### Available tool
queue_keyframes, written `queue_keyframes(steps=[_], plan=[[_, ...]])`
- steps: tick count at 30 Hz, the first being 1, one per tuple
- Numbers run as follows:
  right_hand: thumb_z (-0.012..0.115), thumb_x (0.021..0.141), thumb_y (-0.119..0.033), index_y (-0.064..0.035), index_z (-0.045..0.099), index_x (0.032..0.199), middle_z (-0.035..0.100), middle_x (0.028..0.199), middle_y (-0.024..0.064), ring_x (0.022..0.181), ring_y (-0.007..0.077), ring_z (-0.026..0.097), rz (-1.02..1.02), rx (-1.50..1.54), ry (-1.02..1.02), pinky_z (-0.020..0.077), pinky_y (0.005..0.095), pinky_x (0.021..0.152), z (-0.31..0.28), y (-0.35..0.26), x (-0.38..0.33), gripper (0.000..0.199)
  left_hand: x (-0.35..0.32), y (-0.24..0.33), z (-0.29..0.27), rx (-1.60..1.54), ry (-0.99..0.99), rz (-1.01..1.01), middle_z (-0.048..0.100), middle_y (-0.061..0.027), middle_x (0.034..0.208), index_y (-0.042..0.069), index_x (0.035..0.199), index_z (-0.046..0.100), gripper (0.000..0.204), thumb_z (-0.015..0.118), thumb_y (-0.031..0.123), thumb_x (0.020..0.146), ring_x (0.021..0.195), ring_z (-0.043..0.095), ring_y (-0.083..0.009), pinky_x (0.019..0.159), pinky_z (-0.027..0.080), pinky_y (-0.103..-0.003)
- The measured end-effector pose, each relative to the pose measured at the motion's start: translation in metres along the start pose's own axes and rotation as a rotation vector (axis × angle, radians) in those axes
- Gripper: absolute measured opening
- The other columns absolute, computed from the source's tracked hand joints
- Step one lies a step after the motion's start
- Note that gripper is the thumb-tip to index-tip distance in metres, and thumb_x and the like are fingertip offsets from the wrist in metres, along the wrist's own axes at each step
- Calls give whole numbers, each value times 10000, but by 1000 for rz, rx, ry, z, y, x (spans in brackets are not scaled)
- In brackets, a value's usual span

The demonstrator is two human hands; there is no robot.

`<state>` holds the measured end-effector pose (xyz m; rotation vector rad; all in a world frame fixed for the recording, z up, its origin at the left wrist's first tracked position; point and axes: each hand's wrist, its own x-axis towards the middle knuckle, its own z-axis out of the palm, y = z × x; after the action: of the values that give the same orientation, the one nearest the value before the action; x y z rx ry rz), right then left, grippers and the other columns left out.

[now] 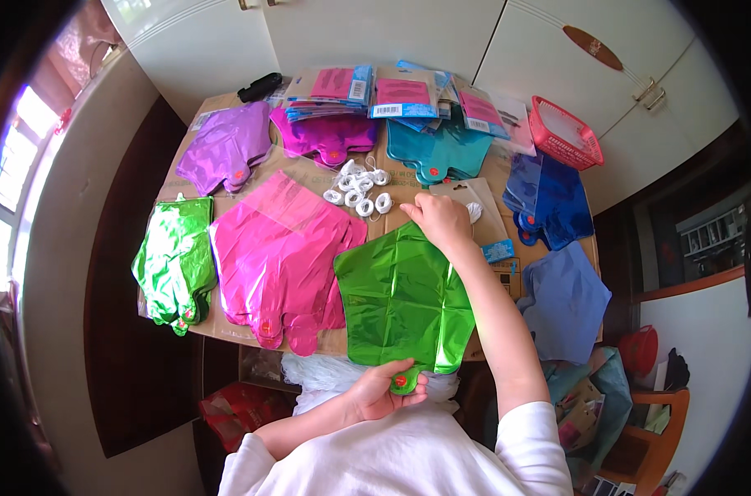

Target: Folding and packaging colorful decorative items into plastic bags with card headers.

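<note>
Left hand [381, 393] pinches the green balloon [402, 299] neck, right hand [441, 221] presses its top flat; I'd keep it taut on the worktop [309, 174].

Brown cardboard-covered table [305, 174], laden with flat foil balloons: green pile [175, 260] at left edge, pink stack [280, 252] beside it, purple [226, 145] and magenta [326, 135] farther back, teal [441, 149], dark blue [550, 198] at right. White ribbon coils [360, 188] mid-table; packaged balloons [392, 91] along far edge; red basket [564, 132] at right corner.
</note>
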<state>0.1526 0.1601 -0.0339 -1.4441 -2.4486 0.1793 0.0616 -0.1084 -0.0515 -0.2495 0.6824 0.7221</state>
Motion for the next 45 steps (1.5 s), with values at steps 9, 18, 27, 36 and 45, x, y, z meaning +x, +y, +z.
queue_keyframes(steps=[9, 18, 27, 36, 45], plan=[[644, 849, -423, -105, 560, 673, 607, 596, 73, 550, 294, 624, -148, 11, 295, 484, 411, 476, 12, 15, 8, 373, -2, 15, 27, 118, 128, 119, 617, -144, 912, -8, 1113, 486, 186, 458, 132, 994, 824, 644, -239, 769, 600, -414], [620, 886, -343, -98, 555, 917, 612, 856, 89, 780, 285, 636, -111, 104, 422, 510, 402, 596, 8, 29, 0, 255, 0, 13, 36, 137, 195, 175, 607, -142, 896, -14, 1090, 488, 163, 442, 106, 989, 809, 635, -233, 766, 599, -432], [618, 804, -84, -75, 596, 1063, 614, 1067, 98, 1077, 299, 546, -275, 98, -100, 402, 422, 935, -70, 86, -81, 261, -1, 12, 33, 116, 189, 168, 605, -144, 882, -13, 1066, 488, 148, 437, 103, 990, 801, 633, -239, 758, 598, -444], [622, 819, -65, -56, 607, 898, 606, 898, 86, 941, 299, 553, -177, 141, -104, 428, 406, 838, -74, 112, -86, 80, -1, 11, 34, 112, 188, 167, 590, -143, 879, -17, 1059, 474, 151, 432, 113, 994, 793, 632, -247, 761, 600, -437], [580, 885, -100, -20, 585, 1128, 569, 1192, 145, 1133, 302, 544, -204, 209, 21, 439, 385, 982, -61, 66, -65, 255, 1, 6, 35, 119, 192, 168, 605, -151, 911, -24, 1083, 475, 184, 426, 133, 1000, 825, 636, -251, 784, 598, -428]])
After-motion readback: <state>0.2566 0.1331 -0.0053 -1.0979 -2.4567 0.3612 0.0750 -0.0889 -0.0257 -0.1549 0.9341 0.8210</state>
